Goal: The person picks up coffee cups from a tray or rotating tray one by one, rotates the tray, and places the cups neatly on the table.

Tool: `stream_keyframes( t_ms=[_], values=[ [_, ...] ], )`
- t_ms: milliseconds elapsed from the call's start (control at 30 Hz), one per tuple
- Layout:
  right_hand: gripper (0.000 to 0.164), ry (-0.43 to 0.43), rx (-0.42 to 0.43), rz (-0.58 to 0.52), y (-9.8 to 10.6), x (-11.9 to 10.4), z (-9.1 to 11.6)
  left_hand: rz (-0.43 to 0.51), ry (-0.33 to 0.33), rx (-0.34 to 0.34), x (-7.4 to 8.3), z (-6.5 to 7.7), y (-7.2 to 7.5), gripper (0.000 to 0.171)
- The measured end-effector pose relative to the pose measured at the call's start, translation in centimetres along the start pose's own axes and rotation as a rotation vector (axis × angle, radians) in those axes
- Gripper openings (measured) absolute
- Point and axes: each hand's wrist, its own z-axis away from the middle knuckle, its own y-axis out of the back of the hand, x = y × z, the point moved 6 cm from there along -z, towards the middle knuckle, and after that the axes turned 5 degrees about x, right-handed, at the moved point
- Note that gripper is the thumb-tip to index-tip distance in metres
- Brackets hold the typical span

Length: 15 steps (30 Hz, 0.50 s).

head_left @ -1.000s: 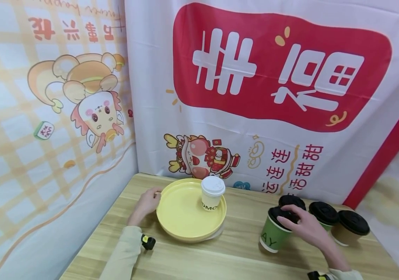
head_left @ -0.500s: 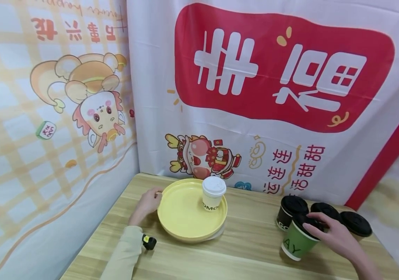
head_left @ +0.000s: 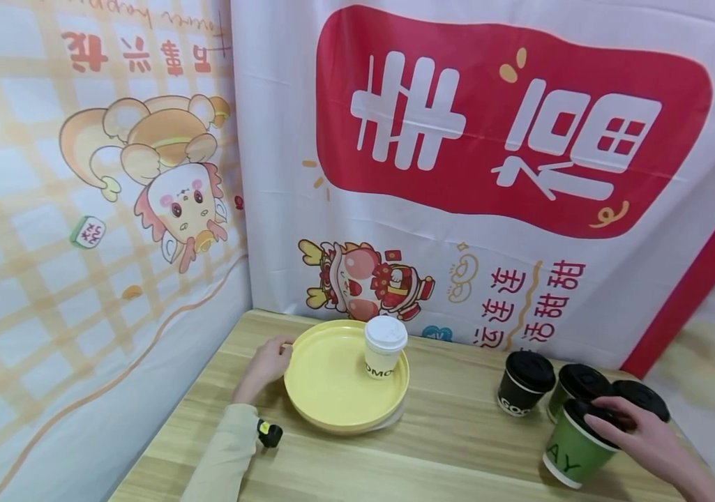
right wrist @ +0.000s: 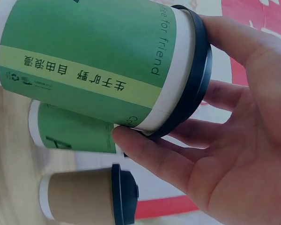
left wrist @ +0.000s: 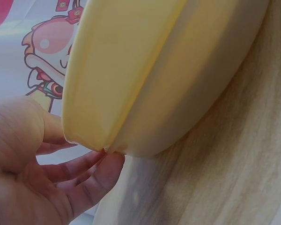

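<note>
My left hand (head_left: 271, 360) grips the left rim of a round yellow tray (head_left: 326, 390). In the left wrist view, its fingertips (left wrist: 111, 168) press against the tray's edge from below. A white-lidded paper cup (head_left: 384, 348) stands upright on the tray's right side. At the right, my right hand (head_left: 642, 436) holds a green paper cup (head_left: 577, 450) by its black lid, and the cup leans. In the right wrist view, thumb and fingers spread around the lid (right wrist: 196, 79). Whether the cup's base touches the table cannot be told.
Behind the held cup stand a black cup (head_left: 522, 387), another green cup (head_left: 573, 387) and a brown cup (right wrist: 82, 194), all with black lids. A printed cloth (head_left: 282, 209) hangs along the table's back edge. The wooden table (head_left: 451, 446) extends between tray and cups.
My right hand has moved the green cup rightward and toward the near edge, away from the black cup, which now shows more fully. The left hand and tray stay in place.
</note>
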Motion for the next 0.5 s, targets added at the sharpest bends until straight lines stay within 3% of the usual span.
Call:
stream_keyframes(
  t_ms=[200, 500],
  values=[
    [0.062, 0.014, -0.003, 0.013, 0.6, 1.3, 0.3, 0.007, -0.004, 0.001, -0.3, -0.1, -0.2, 0.034],
    [0.084, -0.115, -0.065, 0.104, 0.9, 3.4, 0.4, 0.014, -0.012, 0.002, -0.2, -0.2, -0.1, 0.034]
  ],
)
